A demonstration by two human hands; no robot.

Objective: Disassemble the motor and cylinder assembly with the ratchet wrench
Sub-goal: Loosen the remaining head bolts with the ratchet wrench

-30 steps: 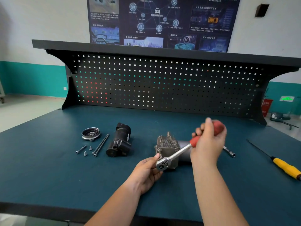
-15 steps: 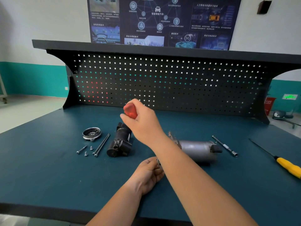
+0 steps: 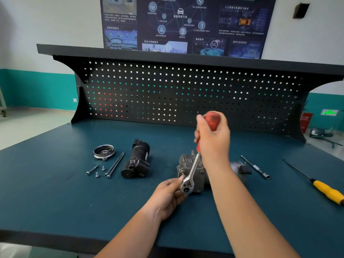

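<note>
The blue counter [image 3: 55, 192] carries the motor and cylinder assembly [image 3: 188, 162] near its middle. The ratchet wrench [image 3: 192, 169] sits with its head on the assembly's near end. The right hand [image 3: 214, 138] curls its fingers [image 3: 200, 119] around the red handle. The left hand [image 3: 167, 194] pinches the wrench head.

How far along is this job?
Done: a round silver cap, a black cylindrical housing, two long bolts and small screws lie loose at left. In hand: the right hand grips the red-handled ratchet wrench on the grey metal block while the left hand pinches its head. Remaining: block and silver motor body not yet separated.
</note>
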